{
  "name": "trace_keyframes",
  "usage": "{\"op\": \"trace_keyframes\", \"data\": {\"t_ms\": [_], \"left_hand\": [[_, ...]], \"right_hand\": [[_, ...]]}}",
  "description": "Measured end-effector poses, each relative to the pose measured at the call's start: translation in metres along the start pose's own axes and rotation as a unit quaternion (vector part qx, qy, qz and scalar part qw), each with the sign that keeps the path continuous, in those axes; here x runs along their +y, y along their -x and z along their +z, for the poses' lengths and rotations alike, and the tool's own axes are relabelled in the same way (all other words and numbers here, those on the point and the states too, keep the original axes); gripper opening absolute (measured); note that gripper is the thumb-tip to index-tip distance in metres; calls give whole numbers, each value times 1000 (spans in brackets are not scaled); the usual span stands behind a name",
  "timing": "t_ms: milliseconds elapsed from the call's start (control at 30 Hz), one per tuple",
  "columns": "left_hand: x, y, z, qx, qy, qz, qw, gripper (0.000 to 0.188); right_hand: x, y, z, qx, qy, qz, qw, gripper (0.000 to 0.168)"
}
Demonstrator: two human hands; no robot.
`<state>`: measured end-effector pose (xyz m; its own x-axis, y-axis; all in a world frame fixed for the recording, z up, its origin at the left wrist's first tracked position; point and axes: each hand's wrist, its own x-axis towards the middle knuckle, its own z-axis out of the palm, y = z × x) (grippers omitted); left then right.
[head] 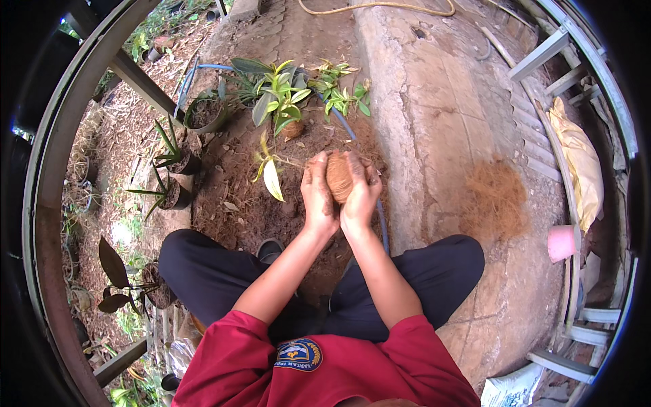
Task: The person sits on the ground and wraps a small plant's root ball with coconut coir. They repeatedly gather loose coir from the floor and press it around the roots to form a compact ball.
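Both my hands cup a ball wrapped in brown coconut fibre (339,179), held above the soil between my knees. My left hand (319,191) presses on its left side and my right hand (361,185) on its right. Soil stains the fingers of both. From the ball's left side a thin stem reaches out to a cutting with yellow-green leaves (272,179). Beyond my hands, a leafy green plant (284,96) stands with a similar fibre ball (292,129) at its base. More leafy cuttings (343,91) lie to its right.
Loose coconut fibre (496,200) is heaped on the concrete at right, near a pink pot (561,243). A blue hose (342,120) crosses the soil. Potted plants (177,196) line the left. A yellowish sack (577,163) lies by the right-hand rail, and a tan hose (376,5) lies far ahead.
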<state>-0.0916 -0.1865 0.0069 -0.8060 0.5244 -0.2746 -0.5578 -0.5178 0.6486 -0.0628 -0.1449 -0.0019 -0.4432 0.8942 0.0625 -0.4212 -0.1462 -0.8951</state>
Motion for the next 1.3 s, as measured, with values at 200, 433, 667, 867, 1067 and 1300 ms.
{"op": "trace_keyframes", "data": {"t_ms": [200, 433, 667, 867, 1067, 1300], "left_hand": [[6, -18, -14, 17, 64, -89, 994, 38], [20, -19, -13, -25, -4, -78, 997, 41], [10, -9, -5, -9, -25, -12, 1000, 33], [25, -14, -8, -26, 171, -235, 956, 45], [28, -11, -10, -18, 160, -244, 956, 43], [15, -1, -1, -1, 32, -43, 999, 32]], "right_hand": [[-1, -27, -14, -131, 102, -205, 965, 46], [-16, -19, -13, -247, 185, -177, 935, 36], [-5, -12, -12, -82, -55, 34, 995, 21], [-17, -31, -27, -278, 88, -184, 939, 49], [-30, -27, -15, -317, 290, -269, 862, 69], [1, -5, -6, -133, 33, -128, 982, 25]]}}
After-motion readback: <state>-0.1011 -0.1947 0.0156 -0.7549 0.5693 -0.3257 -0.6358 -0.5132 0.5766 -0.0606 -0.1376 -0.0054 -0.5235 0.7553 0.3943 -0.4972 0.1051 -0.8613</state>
